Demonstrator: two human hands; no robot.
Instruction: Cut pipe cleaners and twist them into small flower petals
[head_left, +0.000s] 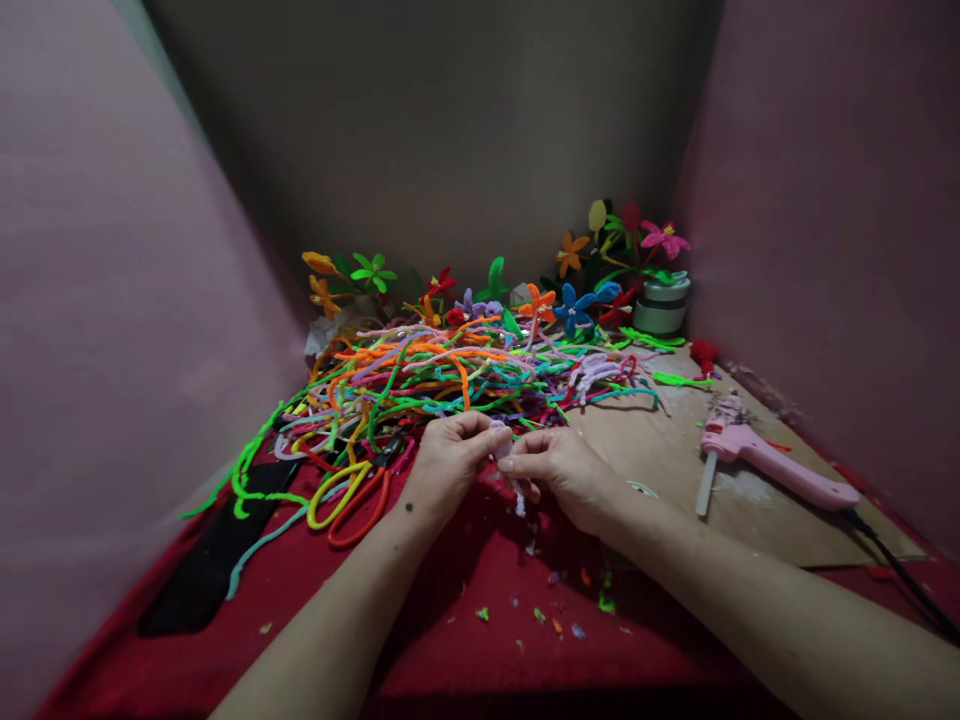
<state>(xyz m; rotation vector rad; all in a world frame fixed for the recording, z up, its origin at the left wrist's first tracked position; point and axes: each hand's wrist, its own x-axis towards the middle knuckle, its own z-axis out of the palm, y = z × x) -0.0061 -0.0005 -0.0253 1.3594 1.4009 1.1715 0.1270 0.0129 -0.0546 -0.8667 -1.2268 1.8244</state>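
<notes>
Between my two hands is a short piece of pale lilac pipe cleaner (pixel 519 494), bent at the top with one end hanging down. My left hand (pixel 459 452) pinches its upper part between thumb and fingers. From the other side, my right hand (pixel 564 470) pinches it just below, thumb and forefinger closed. The fingers partly hide its shape. Right behind the hands lies a big heap of coloured pipe cleaners (pixel 427 365). Scissors (pixel 351 503) with one yellow and one red handle rest left of my left hand.
A pink glue gun (pixel 780 468) lies on a brown board (pixel 675 440) at right, its cord trailing off. Pipe-cleaner flowers (pixel 574 308) stand along the back, near a pale round pot (pixel 661 305). A black strip (pixel 217 560) lies left. Fuzz scraps dot the red cloth (pixel 480 660).
</notes>
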